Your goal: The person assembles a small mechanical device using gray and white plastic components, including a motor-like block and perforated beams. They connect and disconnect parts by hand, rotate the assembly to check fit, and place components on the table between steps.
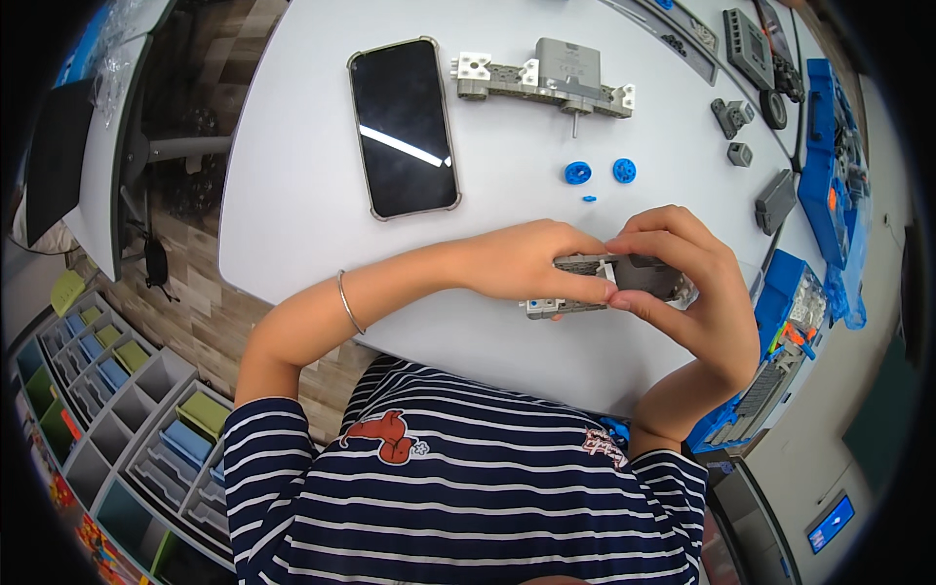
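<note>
Close to my body, both hands grip a grey building-block assembly (650,277) with a few white pieces on it. My left hand (526,257) reaches across from the left, its thumb along the near side. My right hand (704,278) curls over the right end, thumb and fingers pinching it; the palms hide parts of it. Beyond them lie two blue wheels (577,173) and a small blue connector pin (589,199). Farther off stands a second grey beam assembly (526,82) with white connectors, a boxy grey motor (569,64) and an axle pointing toward me.
A black smartphone (402,127) lies left of the beam assembly on the white table (292,185). Loose grey parts (775,202) and a grey controller brick (748,47) sit at the right. Blue bins (829,146) line the right side. Storage trays (146,409) stand at lower left.
</note>
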Tool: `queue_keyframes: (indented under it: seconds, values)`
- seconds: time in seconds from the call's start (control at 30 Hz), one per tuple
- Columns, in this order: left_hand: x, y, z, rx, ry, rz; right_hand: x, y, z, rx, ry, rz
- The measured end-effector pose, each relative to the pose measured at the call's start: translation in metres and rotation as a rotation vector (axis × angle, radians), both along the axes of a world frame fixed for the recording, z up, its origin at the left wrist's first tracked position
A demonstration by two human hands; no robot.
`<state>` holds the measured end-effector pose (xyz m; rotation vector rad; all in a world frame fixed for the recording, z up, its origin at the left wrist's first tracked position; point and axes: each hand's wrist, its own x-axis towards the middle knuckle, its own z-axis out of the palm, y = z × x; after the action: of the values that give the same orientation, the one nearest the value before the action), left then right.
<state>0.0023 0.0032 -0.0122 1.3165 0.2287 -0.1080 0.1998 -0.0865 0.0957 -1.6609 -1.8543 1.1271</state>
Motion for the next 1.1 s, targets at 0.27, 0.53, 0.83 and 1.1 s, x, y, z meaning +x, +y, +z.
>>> queue_keyframes:
  seconds: [0.27,0.53,0.83,1.1]
  values:
    - [0.0,0.006,0.002,-0.102,0.048,-0.007,0.004,0.005,-0.007,-0.039,0.047,-0.007]
    - [-0.001,0.007,0.002,-0.134,0.044,-0.104,0.01,0.012,-0.016,-0.121,0.133,0.154]
    - [0.0,0.009,0.003,-0.174,0.116,-0.141,0.009,0.007,-0.028,-0.048,0.136,0.199]
    - [0.001,0.005,0.004,-0.19,0.053,-0.09,0.009,0.008,-0.029,-0.013,0.134,0.186]
